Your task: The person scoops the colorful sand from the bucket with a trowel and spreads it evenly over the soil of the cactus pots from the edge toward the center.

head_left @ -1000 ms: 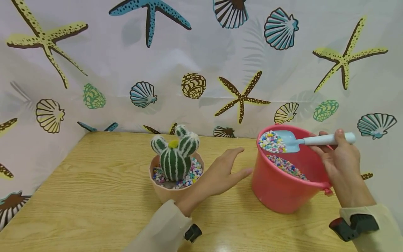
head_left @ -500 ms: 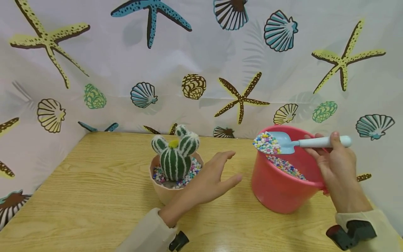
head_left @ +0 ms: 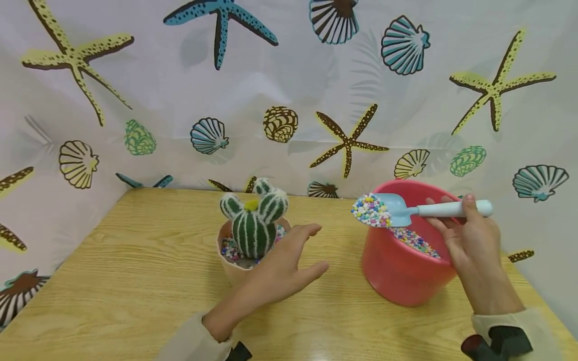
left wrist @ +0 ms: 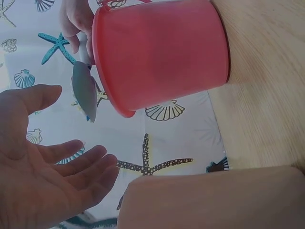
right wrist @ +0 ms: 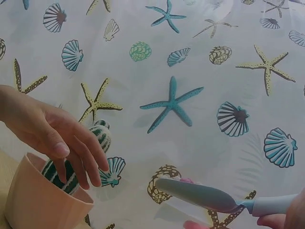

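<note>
My right hand (head_left: 474,240) grips the white handle of a light blue hand trowel (head_left: 397,210). Small multicoloured pebbles (head_left: 371,210) are heaped on its blade, which reaches past the left rim of a pink bucket (head_left: 402,271). More pebbles (head_left: 415,240) lie inside the bucket. With fingers spread and holding nothing, my left hand (head_left: 280,271) hovers at the right front of a peach flowerpot (head_left: 232,271) and hides part of it. A knitted green-and-white cactus (head_left: 253,235) with a yellow tuft stands in the pot among similar pebbles.
Pot and bucket stand on a wood-grain table (head_left: 135,281), with a gap between them. Behind rises a white cloth (head_left: 289,75) printed with starfish and shells. Dark wrist cameras are strapped over both beige sleeves (head_left: 519,331).
The right hand has carried the loaded trowel leftward and slightly down, so its blade now sticks out beyond the bucket's rim. The left hand has drawn back left toward the pot.
</note>
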### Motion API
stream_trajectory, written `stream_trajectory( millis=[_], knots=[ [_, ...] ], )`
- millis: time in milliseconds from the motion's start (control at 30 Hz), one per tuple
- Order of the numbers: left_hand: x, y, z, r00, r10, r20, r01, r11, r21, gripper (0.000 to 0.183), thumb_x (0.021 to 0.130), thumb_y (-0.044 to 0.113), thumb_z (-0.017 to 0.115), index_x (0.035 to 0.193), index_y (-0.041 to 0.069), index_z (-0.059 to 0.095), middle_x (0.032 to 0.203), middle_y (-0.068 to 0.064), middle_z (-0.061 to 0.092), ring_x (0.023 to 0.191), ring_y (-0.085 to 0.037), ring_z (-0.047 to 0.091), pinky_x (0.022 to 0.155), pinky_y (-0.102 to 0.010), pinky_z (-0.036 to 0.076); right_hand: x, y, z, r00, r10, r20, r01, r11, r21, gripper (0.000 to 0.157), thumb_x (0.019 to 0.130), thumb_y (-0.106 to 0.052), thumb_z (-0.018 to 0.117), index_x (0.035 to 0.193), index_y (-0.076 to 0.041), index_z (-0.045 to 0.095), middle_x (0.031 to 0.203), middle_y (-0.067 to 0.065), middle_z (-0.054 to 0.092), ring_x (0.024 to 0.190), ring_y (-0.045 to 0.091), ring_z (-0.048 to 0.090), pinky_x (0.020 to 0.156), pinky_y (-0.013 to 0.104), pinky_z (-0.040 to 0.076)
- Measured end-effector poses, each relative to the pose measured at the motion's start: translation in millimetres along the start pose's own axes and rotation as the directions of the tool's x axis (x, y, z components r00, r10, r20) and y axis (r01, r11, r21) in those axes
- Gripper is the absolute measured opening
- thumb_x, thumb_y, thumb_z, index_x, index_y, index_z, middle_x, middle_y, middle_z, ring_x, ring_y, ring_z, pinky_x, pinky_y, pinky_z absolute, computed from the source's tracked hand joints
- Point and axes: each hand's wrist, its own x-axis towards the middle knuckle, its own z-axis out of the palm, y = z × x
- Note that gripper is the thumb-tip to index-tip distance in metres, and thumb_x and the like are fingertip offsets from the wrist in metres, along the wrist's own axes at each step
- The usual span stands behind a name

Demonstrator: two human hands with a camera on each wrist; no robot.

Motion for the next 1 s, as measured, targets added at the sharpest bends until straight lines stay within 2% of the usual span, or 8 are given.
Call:
stream_trajectory(
  millis=[167,267,467,567,700,800,900,1000],
  knots=[
    [-9.3,-2.4,-6.2,1.000,0.001,-0.005,-0.001,0.999,0.037,0.058,0.092,0.029,0.063,0.139,0.003,0.043,0.138,-0.014,0.050,0.129,-0.029,0.046,0.103,-0.049,0.041,-4.5,5.4,2.0,1.000,-0.011,0.027,0.011,1.000,-0.013,0.054,0.089,-0.024,0.061,0.135,-0.021,0.033,0.127,0.006,0.039,0.084,0.030,0.070,0.080,0.048,0.048],
    [-16.6,-4.4,-10.4,1.000,-0.001,-0.009,0.001,0.999,0.046,0.057,0.092,0.029,0.064,0.139,0.003,0.043,0.136,-0.014,0.051,0.126,-0.029,0.049,0.100,-0.049,0.043,-6.0,8.5,3.7,0.999,0.004,0.043,-0.003,1.000,-0.024,0.058,0.090,-0.025,0.060,0.139,-0.023,0.029,0.129,0.006,0.039,0.084,0.029,0.070,0.084,0.048,0.045],
    [-31.3,-11.3,-24.1,1.000,-0.030,-0.001,0.030,0.999,0.021,0.061,0.091,0.032,0.064,0.142,0.009,0.040,0.137,-0.009,0.049,0.128,-0.026,0.047,0.100,-0.049,0.043,-8.7,13.4,7.3,0.997,0.048,0.054,-0.047,0.999,-0.018,0.060,0.091,-0.024,0.058,0.144,-0.026,0.028,0.135,0.007,0.037,0.088,0.030,0.068,0.090,0.049,0.040],
    [-37.4,-15.4,-31.7,0.999,-0.037,-0.001,0.037,0.999,0.022,0.060,0.092,0.035,0.063,0.142,0.012,0.040,0.137,-0.008,0.048,0.129,-0.025,0.046,0.099,-0.048,0.044,-10.4,15.5,10.1,0.996,0.058,0.064,-0.058,0.998,-0.011,0.058,0.090,-0.025,0.059,0.140,-0.024,0.029,0.130,0.007,0.039,0.094,0.031,0.066,0.089,0.050,0.040],
    [-43.5,-20.1,-39.4,0.999,-0.039,-0.023,0.039,0.999,0.028,0.053,0.092,0.034,0.063,0.137,0.011,0.045,0.131,-0.009,0.051,0.124,-0.024,0.050,0.098,-0.046,0.045,-13.8,19.5,15.4,0.994,0.072,0.084,-0.067,0.996,-0.057,0.064,0.091,-0.027,0.058,0.144,-0.026,0.023,0.131,0.006,0.038,0.123,0.029,0.049,0.091,0.048,0.040],
    [-47.1,-22.3,-44.3,0.998,-0.042,-0.049,0.043,0.998,0.034,0.047,0.092,0.029,0.064,0.131,0.008,0.050,0.125,-0.009,0.053,0.117,-0.023,0.053,0.094,-0.044,0.047,-16.6,22.1,19.0,0.993,0.082,0.089,-0.076,0.994,-0.073,0.068,0.092,-0.027,0.057,0.148,-0.028,0.019,0.136,0.006,0.035,0.133,0.030,0.034,0.092,0.047,0.040],
    [-50.2,-24.8,-49.9,0.996,-0.044,-0.074,0.047,0.998,0.047,0.043,0.090,0.024,0.066,0.126,0.005,0.052,0.120,-0.009,0.055,0.112,-0.022,0.054,0.091,-0.043,0.049,-19.6,25.2,23.0,0.992,0.091,0.092,-0.085,0.994,-0.074,0.069,0.092,-0.027,0.058,0.149,-0.028,0.019,0.138,0.006,0.034,0.132,0.029,0.038,0.093,0.048,0.040],
    [-53.4,-28.0,-55.6,0.993,-0.054,-0.104,0.061,0.996,0.064,0.042,0.089,0.021,0.068,0.123,0.003,0.052,0.116,-0.010,0.056,0.109,-0.023,0.055,0.095,-0.045,0.046,-23.3,29.1,27.2,0.991,0.098,0.088,-0.089,0.992,-0.094,0.069,0.092,-0.028,0.057,0.149,-0.027,0.019,0.138,0.005,0.035,0.131,0.028,0.038,0.093,0.046,0.041]
  ],
)
